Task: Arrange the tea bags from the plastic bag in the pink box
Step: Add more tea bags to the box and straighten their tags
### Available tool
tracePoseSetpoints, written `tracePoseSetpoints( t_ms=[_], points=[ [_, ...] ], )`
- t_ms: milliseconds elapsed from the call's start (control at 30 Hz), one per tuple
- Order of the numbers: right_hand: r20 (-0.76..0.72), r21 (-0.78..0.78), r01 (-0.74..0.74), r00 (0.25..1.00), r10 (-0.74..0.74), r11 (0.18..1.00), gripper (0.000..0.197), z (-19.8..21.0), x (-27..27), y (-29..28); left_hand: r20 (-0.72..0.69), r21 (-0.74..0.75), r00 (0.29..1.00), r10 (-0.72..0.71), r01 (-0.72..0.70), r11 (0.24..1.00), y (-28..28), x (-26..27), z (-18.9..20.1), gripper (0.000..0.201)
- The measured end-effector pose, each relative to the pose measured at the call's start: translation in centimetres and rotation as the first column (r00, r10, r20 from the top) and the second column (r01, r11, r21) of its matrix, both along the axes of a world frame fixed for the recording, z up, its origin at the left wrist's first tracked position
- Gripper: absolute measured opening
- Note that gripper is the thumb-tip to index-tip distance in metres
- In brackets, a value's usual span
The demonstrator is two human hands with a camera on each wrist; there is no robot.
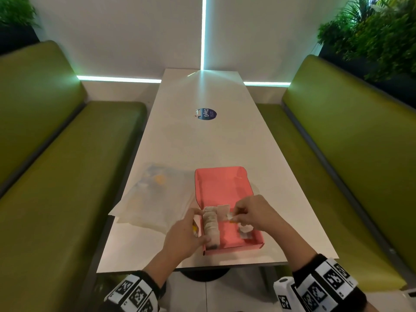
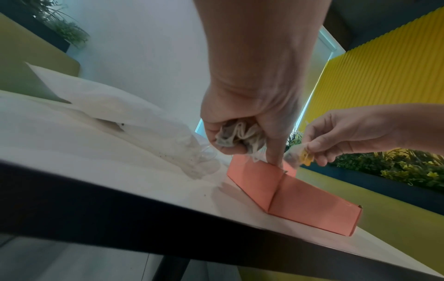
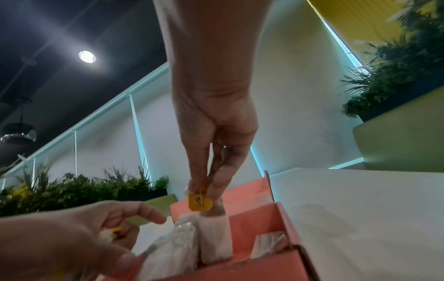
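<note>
The open pink box [image 1: 229,238] lies on the white table near its front edge. A row of upright tea bags [image 1: 210,226] stands along the box's left side. My right hand [image 1: 236,216] pinches a tea bag [image 3: 215,233] by its yellow tag [image 3: 199,202] and holds it upright inside the box, beside the row. My left hand [image 1: 196,228] grips a bunch of tea bags [image 2: 238,136] in its palm, and its thumb touches the box's near left corner. The clear plastic bag [image 1: 157,197] lies left of the box.
Another tea bag [image 3: 269,245] lies at the right side of the box. A round blue sticker [image 1: 206,114] sits mid-table. Green benches [image 1: 56,176] flank the table on both sides, and plants stand behind them. The table's front edge is just below the box.
</note>
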State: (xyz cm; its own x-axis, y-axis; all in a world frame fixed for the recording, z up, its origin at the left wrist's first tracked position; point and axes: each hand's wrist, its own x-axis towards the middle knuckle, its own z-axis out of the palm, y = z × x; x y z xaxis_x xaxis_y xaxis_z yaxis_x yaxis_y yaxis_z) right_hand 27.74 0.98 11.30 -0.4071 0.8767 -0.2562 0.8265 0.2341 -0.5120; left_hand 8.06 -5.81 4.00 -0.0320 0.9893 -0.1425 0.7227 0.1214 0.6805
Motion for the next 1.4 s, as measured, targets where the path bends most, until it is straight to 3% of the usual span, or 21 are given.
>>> tracePoseSetpoints(
  t_ms=[100, 267, 367, 500, 633, 833, 1033, 1100, 1267, 1400],
  points=[
    [0.044, 0.002, -0.031, 0.999, 0.031, 1.0, 0.01, -0.7, -0.6, -0.2, 0.03, -0.011, 0.999, 0.022, -0.021, 1.0, 0.0, -0.3, -0.3, 0.075],
    [0.067, 0.008, -0.032, 0.997, 0.032, 0.999, 0.007, -1.9, -1.4, -0.2, 0.018, -0.037, 0.999, 0.031, -0.03, 0.999, -0.1, -0.6, -0.7, 0.077],
    [0.081, 0.004, -0.034, 0.996, 0.034, 0.999, 0.028, -2.7, -1.8, -0.1, 0.031, -0.042, 0.999, 0.031, -0.03, 0.999, 0.0, -0.6, -0.8, 0.076],
    [0.104, 0.046, -0.002, 0.995, -0.003, 0.999, 0.011, -3.6, -2.4, 0.1, 0.037, -0.044, 0.999, 0.04, -0.038, 0.998, -0.1, -0.6, -0.8, 0.073],
    [0.053, 0.128, 0.072, 0.995, -0.079, 0.989, 0.017, -4.2, -3.1, 0.3, 0.042, -0.049, 0.998, 0.044, -0.042, 0.998, -0.2, -0.6, -0.7, 0.072],
    [-0.001, 0.24, 0.126, 0.992, -0.13, 0.963, 0.01, -4.8, -3.4, 0.2, 0.035, -0.054, 0.998, 0.044, -0.042, 0.998, -0.2, -0.6, -0.4, 0.077],
    [-0.023, 0.341, 0.289, 0.954, -0.299, 0.895, 0.007, -3.1, 0.3, 1.2, 0.098, -0.082, 0.993, 0.069, -0.061, 0.995, -0.3, -0.5, -0.2, 0.082],
    [0.105, 0.263, 0.248, 0.953, -0.283, 0.932, 0.011, -2.9, 1.6, 1.5, 0.11, -0.088, 0.991, 0.071, -0.061, 0.994, -0.3, -0.5, -0.1, 0.081],
    [0.442, 0.13, 0.022, 0.894, -0.078, 0.991, 0.03, -4.2, 1.3, 0.1, 0.112, -0.123, 0.991, 0.077, -0.063, 0.99, -0.3, -0.2, 0.2, 0.081],
    [0.507, 0.158, -0.004, 0.859, -0.077, 0.988, 0.039, -5.7, 1.0, -0.3, 0.107, -0.125, 0.992, 0.074, -0.06, 0.99, -0.4, -0.3, 0.1, 0.08]
  ],
)
